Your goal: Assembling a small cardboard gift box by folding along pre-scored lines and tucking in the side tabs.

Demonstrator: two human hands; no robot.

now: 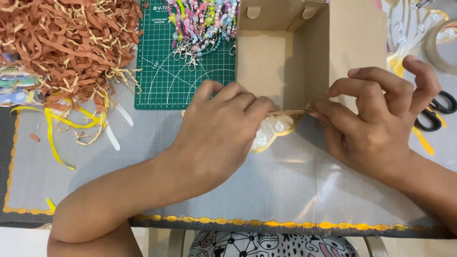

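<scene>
An open brown cardboard box (266, 62) stands in the middle of the table with its near flap folded down. My left hand (219, 128) pinches the left end of that near flap (291, 112) with fingers closed on it. My right hand (381, 119) pinches the flap's right end at the box's near right corner. A clear plastic piece with a yellow edge (273, 131) lies under the flap between my hands.
A heap of brown paper shreds (66, 43) fills the top left, with yellow strips (71, 121) below it. A green cutting mat (183, 71) holds several beaded keychains (202, 24). Black-handled scissors (435, 112) and a tape roll (442, 45) lie at the right.
</scene>
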